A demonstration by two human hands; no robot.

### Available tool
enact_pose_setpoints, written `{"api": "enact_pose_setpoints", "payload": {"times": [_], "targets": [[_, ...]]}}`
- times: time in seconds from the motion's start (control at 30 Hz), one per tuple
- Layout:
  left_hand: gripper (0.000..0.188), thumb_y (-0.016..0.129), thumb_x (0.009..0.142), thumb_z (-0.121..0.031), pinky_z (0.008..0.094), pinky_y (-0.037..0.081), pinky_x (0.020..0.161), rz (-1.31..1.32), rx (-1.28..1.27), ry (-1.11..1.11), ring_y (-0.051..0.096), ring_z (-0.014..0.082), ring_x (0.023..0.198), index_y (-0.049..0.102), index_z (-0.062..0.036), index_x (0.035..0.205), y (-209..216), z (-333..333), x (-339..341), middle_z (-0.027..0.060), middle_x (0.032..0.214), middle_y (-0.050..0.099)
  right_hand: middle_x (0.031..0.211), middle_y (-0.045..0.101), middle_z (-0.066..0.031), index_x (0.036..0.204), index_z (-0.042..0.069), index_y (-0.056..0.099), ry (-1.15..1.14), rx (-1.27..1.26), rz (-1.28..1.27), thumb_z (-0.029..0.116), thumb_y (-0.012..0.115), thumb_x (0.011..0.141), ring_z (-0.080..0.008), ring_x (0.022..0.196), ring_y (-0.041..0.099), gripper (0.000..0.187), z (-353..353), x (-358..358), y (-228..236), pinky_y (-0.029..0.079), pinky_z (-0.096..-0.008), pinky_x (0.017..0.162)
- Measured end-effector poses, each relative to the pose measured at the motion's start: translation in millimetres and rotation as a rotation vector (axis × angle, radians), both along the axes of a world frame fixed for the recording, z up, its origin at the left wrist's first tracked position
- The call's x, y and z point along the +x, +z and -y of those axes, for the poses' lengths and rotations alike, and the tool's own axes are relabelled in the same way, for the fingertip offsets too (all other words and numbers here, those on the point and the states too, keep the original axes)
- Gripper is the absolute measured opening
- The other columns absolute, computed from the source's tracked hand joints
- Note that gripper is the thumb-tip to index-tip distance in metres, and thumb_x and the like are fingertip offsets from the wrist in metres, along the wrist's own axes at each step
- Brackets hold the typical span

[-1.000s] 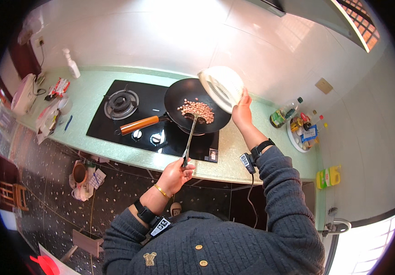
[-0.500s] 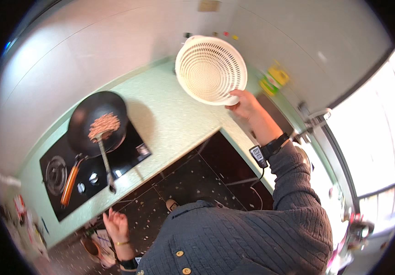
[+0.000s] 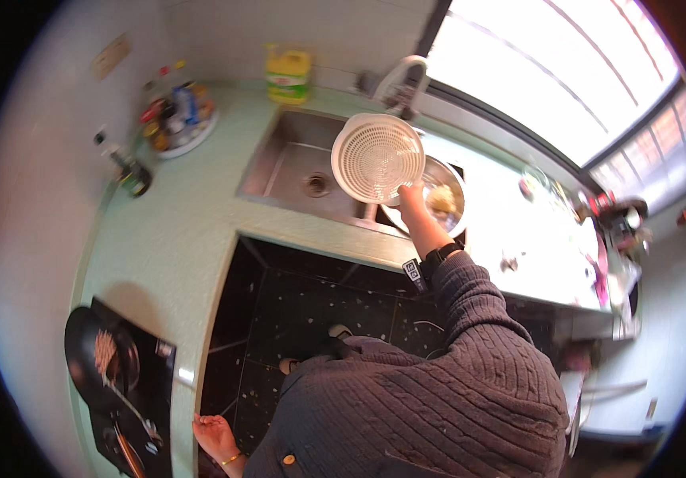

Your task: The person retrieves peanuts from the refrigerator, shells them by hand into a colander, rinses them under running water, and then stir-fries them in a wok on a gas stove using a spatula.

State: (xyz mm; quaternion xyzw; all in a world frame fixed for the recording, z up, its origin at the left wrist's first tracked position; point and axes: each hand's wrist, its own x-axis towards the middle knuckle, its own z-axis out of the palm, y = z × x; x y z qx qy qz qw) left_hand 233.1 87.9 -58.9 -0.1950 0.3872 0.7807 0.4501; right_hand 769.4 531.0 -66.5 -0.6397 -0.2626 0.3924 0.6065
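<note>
In my right hand is a white plastic colander, gripped by its near rim with the thumb on the inside. It hangs over the divider of the steel sink and looks bare inside. Behind it, partly covered, a metal bowl with something pale yellow in it sits in the right basin. My left hand is low beside the counter edge near the stove, fingers loosely apart with nothing in them. A black wok on the stove holds browned minced meat and a metal spatula.
A faucet rises behind the sink, with a yellow jug to its left. A white tray of bottles and jars stands in the corner, near a dark green bottle. The counter turns a corner between stove and sink.
My body has turned right, from the stove towards the sink. The colander has come along in my right hand, from above the counter to above the sink. My left hand stays near the counter edge.
</note>
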Motion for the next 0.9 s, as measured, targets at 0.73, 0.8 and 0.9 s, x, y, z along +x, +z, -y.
{"api": "enact_pose_setpoints", "payload": {"times": [0.73,0.8,0.9], "targets": [[0.007,0.055,0.086,-0.013,0.0244,0.035,0.052,0.033,-0.035,-0.077,0.041,0.0098,0.055,0.052,-0.0115,0.08,13,-85,109,-0.0032,0.06,0.041,0.1,0.052,-0.0088,0.11,0.004,0.049,0.083,-0.199,-0.731,0.047,0.047,0.088,-0.0197,0.087,0.051,0.049,69,99,-62,0.041,-0.0352,0.082],[0.012,0.056,0.086,-0.013,0.0266,0.037,0.057,-0.032,0.021,0.02,0.044,0.0111,0.058,0.05,-0.0126,0.075,21,-70,115,-0.0028,0.061,0.043,0.09,0.054,-0.0053,0.101,0.006,0.054,0.384,-0.228,-0.732,0.041,0.05,0.088,-0.0195,0.084,0.051,0.037,56,35,-50,0.041,-0.0351,0.08],[0.02,0.052,0.09,-0.019,0.0284,0.039,0.062,-0.17,-0.021,0.276,0.044,0.0119,0.058,0.049,-0.0138,0.071,38,-31,119,-0.0027,0.062,0.044,0.084,0.058,-0.0044,0.093,0.009,0.056,0.722,-0.341,-0.731,0.025,0.052,0.088,-0.017,0.075,0.054,0.017,53,-85,-26,0.043,-0.032,0.071]]}}
